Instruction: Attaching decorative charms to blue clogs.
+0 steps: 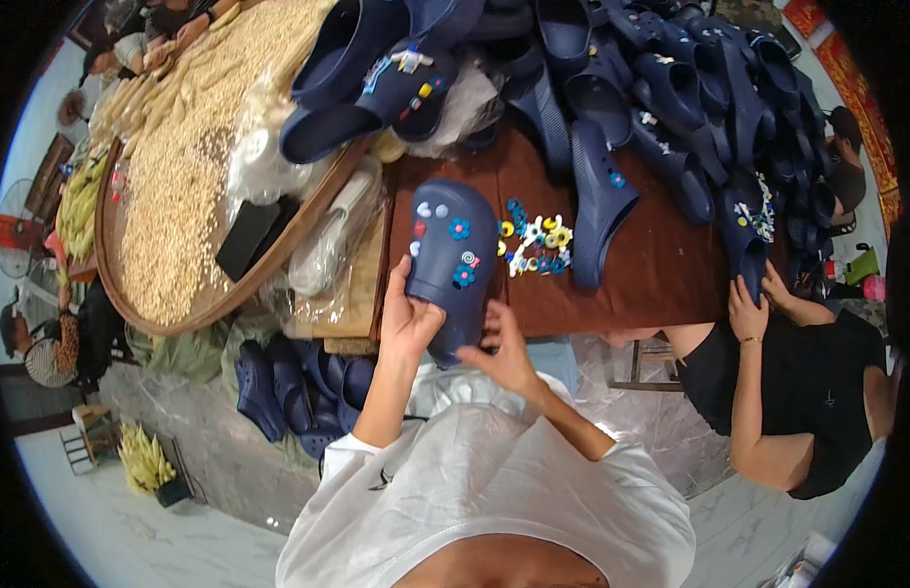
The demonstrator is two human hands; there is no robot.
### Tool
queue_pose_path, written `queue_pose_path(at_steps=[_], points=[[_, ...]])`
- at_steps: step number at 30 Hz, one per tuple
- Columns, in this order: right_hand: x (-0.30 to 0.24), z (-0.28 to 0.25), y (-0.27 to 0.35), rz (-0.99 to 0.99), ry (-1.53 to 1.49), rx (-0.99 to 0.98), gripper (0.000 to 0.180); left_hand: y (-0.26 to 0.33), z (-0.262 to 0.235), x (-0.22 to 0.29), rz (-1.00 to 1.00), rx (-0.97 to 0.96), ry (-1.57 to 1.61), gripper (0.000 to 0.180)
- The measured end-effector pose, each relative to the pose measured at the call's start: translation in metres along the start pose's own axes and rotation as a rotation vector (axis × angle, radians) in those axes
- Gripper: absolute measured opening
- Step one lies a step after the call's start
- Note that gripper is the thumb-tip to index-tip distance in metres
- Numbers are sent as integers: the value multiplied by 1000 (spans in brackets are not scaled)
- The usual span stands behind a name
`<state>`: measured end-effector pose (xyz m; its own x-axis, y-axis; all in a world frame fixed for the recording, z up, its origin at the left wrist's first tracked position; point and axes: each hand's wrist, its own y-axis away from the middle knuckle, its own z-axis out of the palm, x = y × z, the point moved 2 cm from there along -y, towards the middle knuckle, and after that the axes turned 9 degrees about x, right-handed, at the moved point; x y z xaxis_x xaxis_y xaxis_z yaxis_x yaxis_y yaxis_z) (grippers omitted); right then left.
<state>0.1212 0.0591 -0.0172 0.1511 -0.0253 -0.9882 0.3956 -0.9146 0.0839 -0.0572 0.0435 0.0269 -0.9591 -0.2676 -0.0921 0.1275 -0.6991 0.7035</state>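
Head view: one navy clog is held upright at the counter's near edge, its toe up, wearing two blue flower charms and several smaller ones. One loose cluster of colourful charms lies to its right, then one clog with a single blue flower. Navy clogs heaped behind are too many to count. Brown cloth covers the counter; at left stands one round tray of pale kernels, with one black flat object on it. The room has a grey marbled floor. At right, a co-worker's two hands touch another clog. The left hand grips the held clog's side; the right hand, thumb and fingers parted, is at its heel.
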Motion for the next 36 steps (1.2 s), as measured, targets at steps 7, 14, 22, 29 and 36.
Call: queue_pose_path(at_steps=[7,14,22,29,36], points=[[16,10,7,73,36,-113,69,-7,30,-23,-111,18,66,33],[-15,-18,-42,-3,-275,22,52,15,34,-35,73,-251,-435,42],[-84,-72,-133,7,-293,185,48,1,-56,24,1050,-42,-1386,23],[-96,-96,-237,-58,-203,344,44,-15,-88,45,1546,-5,-1527,20],[-80,-147,-373,184,-469,306,49,-16,-90,40,1830,47,-1500,22]])
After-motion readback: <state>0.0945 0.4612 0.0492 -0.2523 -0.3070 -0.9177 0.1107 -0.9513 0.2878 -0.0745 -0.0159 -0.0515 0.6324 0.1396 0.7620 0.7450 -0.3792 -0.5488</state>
